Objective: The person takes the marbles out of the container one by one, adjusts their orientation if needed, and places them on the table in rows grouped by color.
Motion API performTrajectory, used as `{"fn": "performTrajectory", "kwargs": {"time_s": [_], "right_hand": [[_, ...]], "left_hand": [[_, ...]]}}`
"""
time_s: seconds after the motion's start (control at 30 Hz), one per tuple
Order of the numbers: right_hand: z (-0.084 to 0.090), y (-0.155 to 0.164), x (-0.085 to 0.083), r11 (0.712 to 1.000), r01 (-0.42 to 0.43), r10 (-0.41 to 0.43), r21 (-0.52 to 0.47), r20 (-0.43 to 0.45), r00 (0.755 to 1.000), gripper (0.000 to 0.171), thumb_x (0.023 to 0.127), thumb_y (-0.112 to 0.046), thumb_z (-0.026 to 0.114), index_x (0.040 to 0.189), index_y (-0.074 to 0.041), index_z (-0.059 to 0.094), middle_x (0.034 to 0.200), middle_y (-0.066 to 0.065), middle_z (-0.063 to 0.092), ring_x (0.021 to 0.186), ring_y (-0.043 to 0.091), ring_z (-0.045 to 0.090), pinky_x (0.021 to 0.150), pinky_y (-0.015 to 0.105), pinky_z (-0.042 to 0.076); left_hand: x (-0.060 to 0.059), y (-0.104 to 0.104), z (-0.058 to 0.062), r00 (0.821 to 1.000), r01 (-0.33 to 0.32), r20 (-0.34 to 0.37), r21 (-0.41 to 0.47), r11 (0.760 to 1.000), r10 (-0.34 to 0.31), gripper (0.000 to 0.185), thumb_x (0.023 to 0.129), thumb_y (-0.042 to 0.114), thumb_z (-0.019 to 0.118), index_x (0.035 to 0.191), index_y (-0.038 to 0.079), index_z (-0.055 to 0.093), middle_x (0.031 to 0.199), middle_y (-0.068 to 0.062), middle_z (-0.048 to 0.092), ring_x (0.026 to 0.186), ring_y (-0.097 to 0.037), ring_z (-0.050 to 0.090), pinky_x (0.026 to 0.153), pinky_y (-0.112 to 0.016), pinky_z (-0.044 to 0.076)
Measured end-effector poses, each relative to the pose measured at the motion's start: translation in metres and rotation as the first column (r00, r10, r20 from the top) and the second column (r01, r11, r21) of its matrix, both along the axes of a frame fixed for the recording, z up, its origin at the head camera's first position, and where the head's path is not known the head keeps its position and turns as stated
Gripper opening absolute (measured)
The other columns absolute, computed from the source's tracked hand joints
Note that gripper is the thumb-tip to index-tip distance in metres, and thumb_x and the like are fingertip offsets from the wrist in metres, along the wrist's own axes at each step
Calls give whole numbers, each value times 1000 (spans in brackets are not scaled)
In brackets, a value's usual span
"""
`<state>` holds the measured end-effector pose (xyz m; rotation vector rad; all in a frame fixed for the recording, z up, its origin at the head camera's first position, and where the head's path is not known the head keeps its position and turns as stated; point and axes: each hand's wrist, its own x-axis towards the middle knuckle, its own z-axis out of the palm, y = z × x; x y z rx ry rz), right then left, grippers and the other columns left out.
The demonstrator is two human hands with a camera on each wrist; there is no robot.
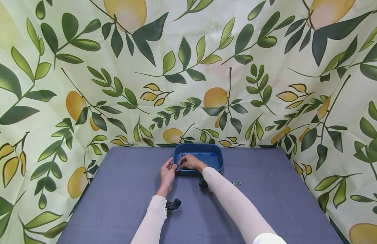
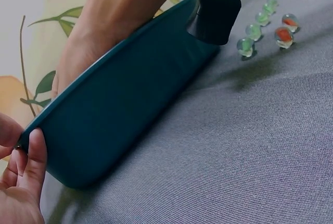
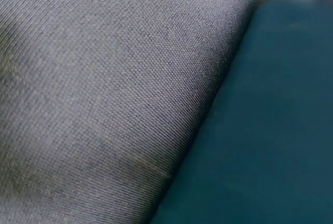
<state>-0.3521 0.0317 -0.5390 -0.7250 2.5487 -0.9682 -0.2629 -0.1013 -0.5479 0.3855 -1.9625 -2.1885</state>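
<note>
We see the dark blue plastic tray (image 1: 217, 162) at frame centre on the grey cloth table (image 1: 121, 196). Our left hand (image 1: 167, 173) pinches its left corner; our right hand (image 1: 190, 162) reaches inside, fingers curled, contents unclear.

Both hands forward, close together (fingers curled)

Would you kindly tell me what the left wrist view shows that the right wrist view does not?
Only the left wrist view shows the left hand touching the blue tray's corner, the right hand reaching over its rim, and loose marbles on the cloth. Only the right wrist view shows a close patch of tray wall beside bare cloth. Both share the blue tray and the grey tablecloth.
</note>
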Motion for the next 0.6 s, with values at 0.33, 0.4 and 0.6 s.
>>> {"fn": "performTrajectory", "kwargs": {"time_s": [0.33,0.4,0.6], "right_hand": [[11,15,-1,995,80,-79,-65,8,997,13,89,-21,71,100,-15,74,73,-2,60,66,11,51,61,22,43],[15,19,-1,992,96,-96,-79,4,995,14,90,-22,70,101,-15,73,71,-2,58,65,12,50,59,23,42],[23,33,4,985,125,-127,-117,-5,992,17,91,-24,70,105,-15,73,71,-2,56,64,13,48,58,24,40]], "left_hand": [[-2,2,-3,1000,5,5,-13,1000,-4,46,94,-2,54,140,-2,51,121,-20,49,87,-11,54,74,-29,58],[-1,2,-2,1000,5,5,-11,1000,-5,45,94,-2,54,140,-2,51,123,-21,49,89,-12,55,74,-27,57],[0,1,0,1000,-12,-2,-10,1000,12,45,94,-2,54,139,-2,52,120,-20,48,88,-11,54,71,-22,56]]}}
